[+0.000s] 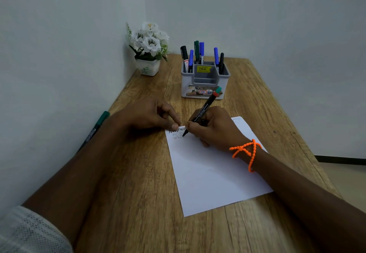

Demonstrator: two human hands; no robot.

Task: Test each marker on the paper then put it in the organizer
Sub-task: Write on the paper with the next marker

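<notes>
A grey organizer (pixel 205 83) stands upright on the wooden table (pixel 138 173), beyond the paper. Its left pocket holds a black marker and a blue one, the back pocket a green and a blue, the right pocket a blue and a black; the low middle tray looks empty, though its floor is partly hidden. A yellow price sticker on the organizer reads "49.00"; a printed label on the front shows "42", the rest too small to read.

The right hand (pixel 215 128) grips a black marker (pixel 200 114) with a green end, tilted, its tip touching the paper (pixel 213 177) at the top left corner beside some zigzag scribbles. The left hand (pixel 146 116) lies close by, its fingertips pressing the paper's corner flat. A green marker (pixel 97 128) lies on the table by the wall, partly behind the left forearm; its lettering is blurred. A pot of white flowers (pixel 148 51) sits in the corner.
</notes>
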